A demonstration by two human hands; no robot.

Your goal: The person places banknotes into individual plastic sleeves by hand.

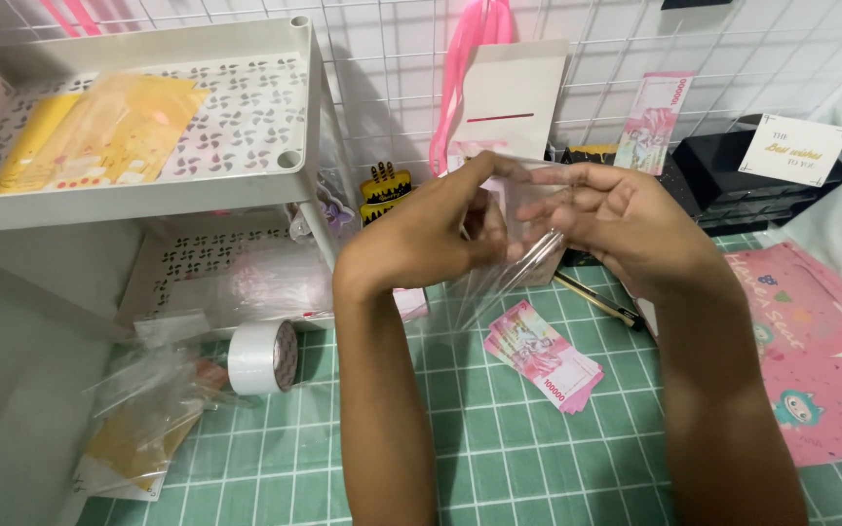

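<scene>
Up close, a clear, crinkled plastic sleeve (499,278) pinched between left hand (431,239) and right hand (616,219) fingers.

Tape roll (263,356) left of banknotes (543,355)

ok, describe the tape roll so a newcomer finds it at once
Start at the green grid cutting mat and look to its left edge, just below the white shelf rack. The tape roll lies there on its side beside crumpled clear bags. It is the only round, white thing on the mat; the pink banknotes are flat.
</scene>
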